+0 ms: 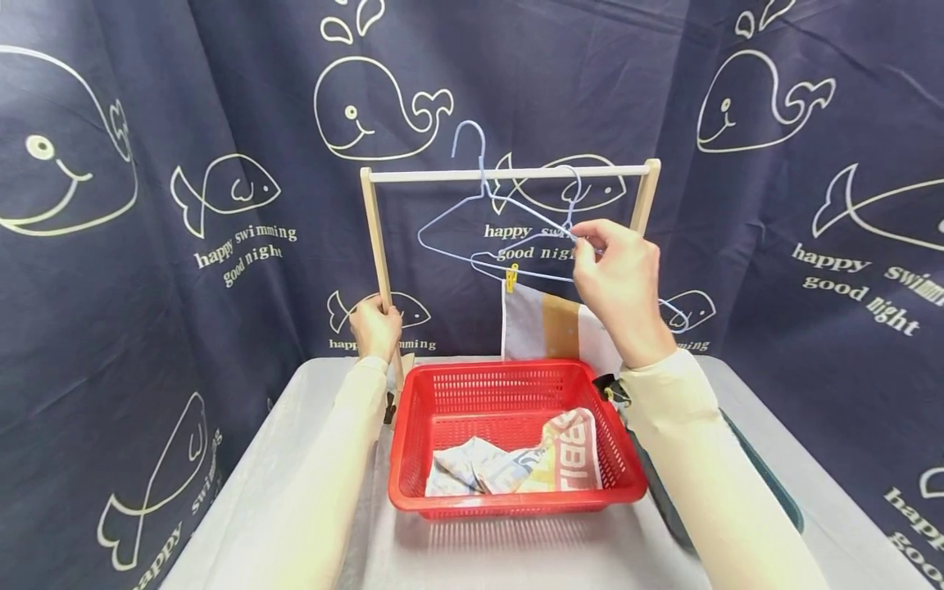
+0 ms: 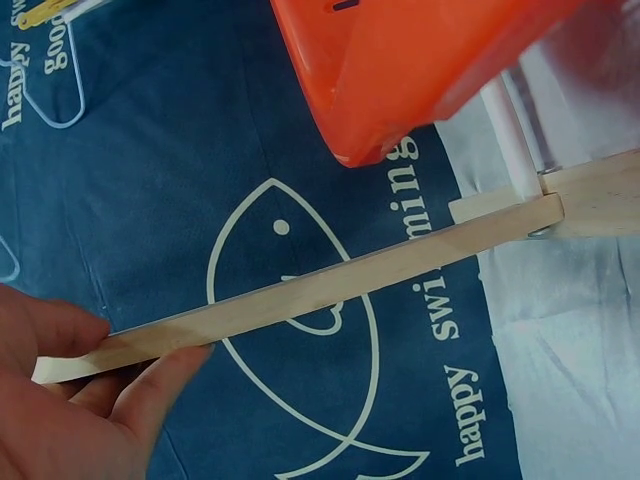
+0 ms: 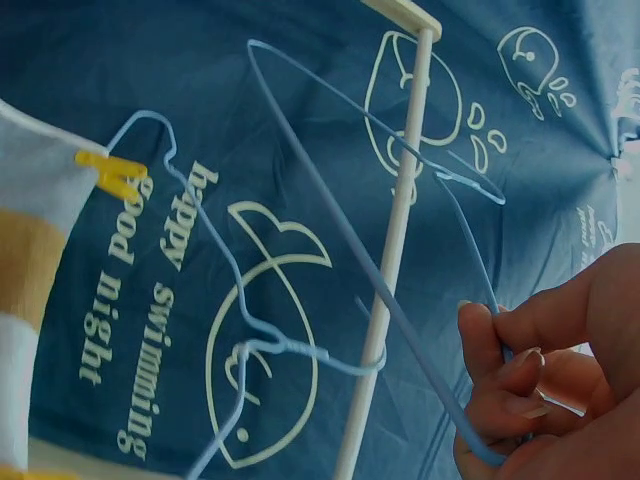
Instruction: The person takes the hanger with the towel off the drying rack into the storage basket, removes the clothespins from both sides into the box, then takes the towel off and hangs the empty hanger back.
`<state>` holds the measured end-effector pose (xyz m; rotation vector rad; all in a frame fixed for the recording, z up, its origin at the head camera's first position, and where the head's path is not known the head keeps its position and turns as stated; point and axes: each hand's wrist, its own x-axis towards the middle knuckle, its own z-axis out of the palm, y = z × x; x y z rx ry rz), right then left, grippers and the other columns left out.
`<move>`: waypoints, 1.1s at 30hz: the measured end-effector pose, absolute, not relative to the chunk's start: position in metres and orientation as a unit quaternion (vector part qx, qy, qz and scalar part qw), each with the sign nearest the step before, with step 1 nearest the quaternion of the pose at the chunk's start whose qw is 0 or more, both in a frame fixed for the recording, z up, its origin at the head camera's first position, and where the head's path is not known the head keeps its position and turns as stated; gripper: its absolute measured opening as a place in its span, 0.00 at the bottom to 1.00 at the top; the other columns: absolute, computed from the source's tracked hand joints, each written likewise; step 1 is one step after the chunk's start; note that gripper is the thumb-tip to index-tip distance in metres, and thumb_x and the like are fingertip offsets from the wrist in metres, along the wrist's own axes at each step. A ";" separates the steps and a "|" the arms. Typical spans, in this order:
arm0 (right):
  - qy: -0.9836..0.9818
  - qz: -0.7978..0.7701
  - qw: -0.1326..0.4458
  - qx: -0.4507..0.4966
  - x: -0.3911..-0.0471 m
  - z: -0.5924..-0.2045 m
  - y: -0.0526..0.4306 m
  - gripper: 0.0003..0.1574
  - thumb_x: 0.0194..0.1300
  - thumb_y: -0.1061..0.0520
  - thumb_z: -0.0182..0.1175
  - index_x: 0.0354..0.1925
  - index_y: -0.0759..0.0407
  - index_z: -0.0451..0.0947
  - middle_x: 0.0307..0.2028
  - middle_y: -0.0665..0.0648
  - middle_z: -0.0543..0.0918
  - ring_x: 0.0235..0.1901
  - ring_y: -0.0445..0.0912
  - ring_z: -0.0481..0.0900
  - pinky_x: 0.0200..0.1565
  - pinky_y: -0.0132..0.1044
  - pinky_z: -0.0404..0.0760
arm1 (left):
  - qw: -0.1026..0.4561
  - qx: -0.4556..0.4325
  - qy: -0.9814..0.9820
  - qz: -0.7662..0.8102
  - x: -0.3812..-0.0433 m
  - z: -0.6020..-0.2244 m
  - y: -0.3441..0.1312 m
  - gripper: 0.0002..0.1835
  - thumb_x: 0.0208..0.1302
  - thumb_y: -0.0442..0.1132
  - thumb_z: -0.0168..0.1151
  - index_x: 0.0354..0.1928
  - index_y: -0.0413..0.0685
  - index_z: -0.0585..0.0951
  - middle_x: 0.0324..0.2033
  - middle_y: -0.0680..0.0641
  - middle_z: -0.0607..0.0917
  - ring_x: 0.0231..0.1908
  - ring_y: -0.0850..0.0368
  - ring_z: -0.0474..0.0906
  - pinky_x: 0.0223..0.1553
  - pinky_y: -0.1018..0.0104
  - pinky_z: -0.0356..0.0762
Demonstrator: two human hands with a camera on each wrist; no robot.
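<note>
My left hand [image 1: 376, 328] grips the left wooden post [image 2: 270, 303] of a small clothes rack, below its white rail [image 1: 420, 176]. Up near the rail, my right hand [image 1: 623, 283] pinches a light blue wire hanger [image 1: 483, 156] by its right side. In the head view this hanger's hook rises above the rail. Behind it, a second blue hanger [image 3: 233, 265] hangs by its hook on the rail. A yellow clip [image 1: 512, 279] fastens a white, grey and tan cloth [image 1: 560, 319] to that second hanger. My right hand and arm hide part of this cloth.
In front of the rack, a red plastic basket [image 1: 516, 501] holds crumpled printed fabric [image 1: 578, 459]. A dark green tray [image 1: 774, 483] lies to the right, partly under my right arm. Everything stands on a pale-covered table [image 1: 243, 483], with a navy whale-print curtain [image 1: 258, 98] around it.
</note>
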<state>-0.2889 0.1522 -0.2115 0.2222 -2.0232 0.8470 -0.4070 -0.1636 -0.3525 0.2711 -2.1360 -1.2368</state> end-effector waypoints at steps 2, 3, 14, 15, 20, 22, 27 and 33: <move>-0.817 0.347 0.451 0.094 -0.293 -0.212 0.147 0.14 0.68 0.60 0.59 0.46 0.57 0.89 0.35 0.57 0.91 0.30 0.53 0.83 0.36 0.43 0.72 | 0.325 0.100 -0.814 -0.472 -0.407 -0.352 -0.163 0.08 0.64 0.33 0.61 0.38 0.45 0.89 0.31 0.41 0.89 0.38 0.38 0.84 0.43 0.47 0.81; -0.816 0.349 0.451 0.098 -0.294 -0.212 0.144 0.14 0.67 0.60 0.59 0.46 0.57 0.89 0.35 0.58 0.91 0.31 0.53 0.83 0.36 0.44 0.73 | 0.327 0.099 -0.814 -0.471 -0.407 -0.352 -0.163 0.08 0.64 0.33 0.61 0.38 0.45 0.89 0.31 0.41 0.89 0.38 0.38 0.84 0.43 0.47 0.81; -0.820 0.369 0.426 0.102 -0.308 -0.220 0.117 0.14 0.66 0.62 0.59 0.44 0.58 0.89 0.39 0.56 0.91 0.38 0.52 0.87 0.42 0.49 0.79 | 0.332 0.095 -0.814 -0.467 -0.407 -0.353 -0.164 0.08 0.64 0.33 0.60 0.37 0.46 0.88 0.29 0.42 0.89 0.36 0.39 0.83 0.40 0.47 0.81; -0.821 0.369 0.424 0.102 -0.309 -0.221 0.116 0.14 0.65 0.62 0.58 0.44 0.58 0.89 0.39 0.56 0.91 0.38 0.53 0.87 0.42 0.49 0.79 | 0.333 0.094 -0.813 -0.468 -0.407 -0.353 -0.163 0.08 0.63 0.33 0.60 0.36 0.46 0.89 0.29 0.42 0.89 0.36 0.39 0.83 0.41 0.47 0.81; -0.827 0.369 0.413 0.094 -0.313 -0.227 0.112 0.15 0.66 0.62 0.58 0.45 0.57 0.89 0.41 0.56 0.91 0.42 0.53 0.87 0.45 0.49 0.79 | 0.336 0.095 -0.814 -0.465 -0.407 -0.355 -0.164 0.08 0.63 0.33 0.60 0.35 0.45 0.89 0.29 0.41 0.89 0.36 0.38 0.83 0.42 0.46 0.81; -0.829 0.369 0.411 0.090 -0.315 -0.230 0.111 0.14 0.66 0.62 0.59 0.45 0.56 0.89 0.41 0.57 0.91 0.43 0.53 0.87 0.46 0.50 0.80 | 0.335 0.096 -0.815 -0.463 -0.408 -0.355 -0.163 0.08 0.62 0.33 0.60 0.35 0.46 0.89 0.29 0.42 0.89 0.36 0.38 0.83 0.42 0.46 0.81; -0.832 0.367 0.407 0.089 -0.316 -0.235 0.107 0.13 0.66 0.61 0.61 0.46 0.56 0.89 0.40 0.56 0.91 0.41 0.54 0.87 0.44 0.51 0.79 | 0.335 0.095 -0.814 -0.464 -0.409 -0.356 -0.164 0.08 0.62 0.33 0.60 0.36 0.46 0.89 0.29 0.41 0.89 0.36 0.38 0.83 0.41 0.46 0.81; -0.833 0.372 0.399 0.092 -0.317 -0.242 0.101 0.13 0.66 0.61 0.59 0.45 0.57 0.89 0.40 0.57 0.91 0.41 0.55 0.87 0.44 0.51 0.80 | 0.337 0.094 -0.815 -0.462 -0.409 -0.356 -0.164 0.08 0.62 0.33 0.60 0.34 0.46 0.88 0.27 0.42 0.88 0.34 0.39 0.82 0.38 0.48 0.80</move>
